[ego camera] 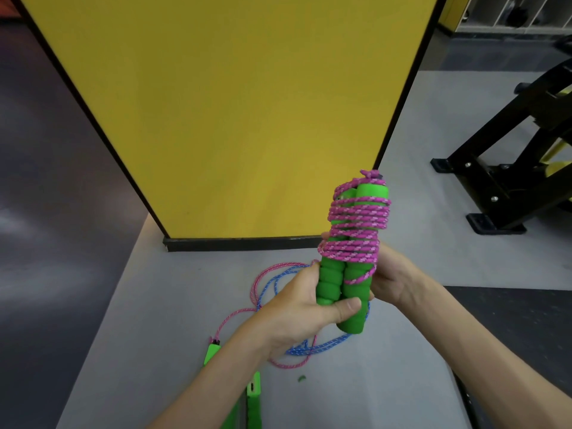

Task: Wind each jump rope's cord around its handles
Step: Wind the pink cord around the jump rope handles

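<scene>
Two handles [331, 283], pink cord [356, 218] wound: left hand [297, 308] clamps handles, right hand [393, 274] clasps cord, near yellow panel [247, 119] edge.

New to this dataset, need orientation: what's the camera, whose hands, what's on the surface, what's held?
There is no machine here: a person works bare-handed, and the single picture comes from a wide-angle camera on their head, looking forward and down. The left hand has its grip around the lower ends of two green foam handles held side by side, thumb across them. A pink braided cord is wound many times round their upper part. The right hand is against the far side of the bundle; its fingers are mostly hidden, so I cannot tell what it holds. Below, on the grey surface, lie a loose thin pink cord and a blue cord tangled together, plus two more green handles near the bottom edge. Behind stands a yellow panel.
</scene>
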The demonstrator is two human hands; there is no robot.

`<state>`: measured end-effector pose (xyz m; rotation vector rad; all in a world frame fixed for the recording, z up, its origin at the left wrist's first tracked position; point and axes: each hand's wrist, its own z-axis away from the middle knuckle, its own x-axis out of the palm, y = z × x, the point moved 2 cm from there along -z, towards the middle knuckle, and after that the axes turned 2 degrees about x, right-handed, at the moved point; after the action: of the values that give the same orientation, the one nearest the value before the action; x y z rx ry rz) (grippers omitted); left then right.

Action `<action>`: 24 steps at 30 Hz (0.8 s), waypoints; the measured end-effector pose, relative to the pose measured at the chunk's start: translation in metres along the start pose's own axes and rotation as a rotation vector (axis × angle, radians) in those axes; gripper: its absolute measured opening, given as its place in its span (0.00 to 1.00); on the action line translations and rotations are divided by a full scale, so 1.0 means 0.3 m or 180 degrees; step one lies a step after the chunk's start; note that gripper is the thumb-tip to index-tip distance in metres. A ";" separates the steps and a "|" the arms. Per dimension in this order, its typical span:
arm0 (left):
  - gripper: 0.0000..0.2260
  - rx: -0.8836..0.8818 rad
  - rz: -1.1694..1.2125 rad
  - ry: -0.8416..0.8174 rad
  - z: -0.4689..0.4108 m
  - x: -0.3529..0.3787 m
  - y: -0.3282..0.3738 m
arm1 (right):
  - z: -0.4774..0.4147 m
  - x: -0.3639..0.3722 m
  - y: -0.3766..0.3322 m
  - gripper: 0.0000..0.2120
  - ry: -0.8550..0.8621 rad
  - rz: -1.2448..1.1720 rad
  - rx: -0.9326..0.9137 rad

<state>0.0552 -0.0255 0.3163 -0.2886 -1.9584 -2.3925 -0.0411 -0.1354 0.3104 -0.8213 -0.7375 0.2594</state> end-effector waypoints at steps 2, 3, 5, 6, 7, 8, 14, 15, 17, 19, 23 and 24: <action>0.12 0.0102 -0.0059 0.0080 -0.005 -0.013 0.008 | -0.001 -0.001 0.003 0.09 0.0052 0.0257 -0.0050; 0.12 0.0149 -0.0048 0.0153 -0.007 -0.022 0.012 | -0.001 -0.003 0.006 0.13 0.0096 0.0465 -0.0106; 0.13 0.0220 0.0023 0.0322 -0.011 -0.043 0.020 | 0.004 -0.005 0.011 0.19 0.0089 0.0903 -0.0370; 0.13 0.0244 0.0062 0.0381 -0.012 -0.050 0.025 | 0.006 -0.002 0.012 0.19 0.0029 0.1061 -0.0525; 0.13 0.0272 0.0101 0.0419 -0.013 -0.056 0.030 | 0.006 0.000 0.013 0.15 -0.0037 0.1156 -0.0672; 0.13 0.0301 0.0136 0.0449 -0.013 -0.061 0.035 | 0.008 0.002 0.013 0.10 -0.0076 0.1168 -0.0771; 0.16 0.0411 0.0464 0.0364 -0.013 -0.065 0.040 | 0.012 -0.003 0.008 0.11 -0.0072 0.1416 -0.0987; 0.15 0.0407 0.0629 0.0367 -0.015 -0.062 0.043 | 0.010 0.000 0.006 0.09 0.0081 0.1545 -0.1113; 0.14 0.0393 0.0936 0.0455 -0.021 -0.054 0.044 | 0.008 -0.001 0.010 0.05 0.0332 0.1729 -0.1351; 0.13 0.0395 0.0833 0.0651 -0.034 -0.047 0.038 | 0.010 0.004 0.008 0.04 0.0437 0.1774 -0.1449; 0.08 0.0504 0.0385 0.0911 -0.039 -0.046 0.035 | 0.018 0.022 0.009 0.11 0.0369 0.1712 -0.1286; 0.08 0.0528 0.0215 0.0993 -0.034 -0.052 0.038 | 0.022 0.029 0.009 0.11 0.0271 0.1672 -0.1213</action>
<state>0.0708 -0.0392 0.3228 0.0239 -1.9487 -2.0685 -0.0392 -0.1257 0.3158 -1.3797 -0.4842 0.5602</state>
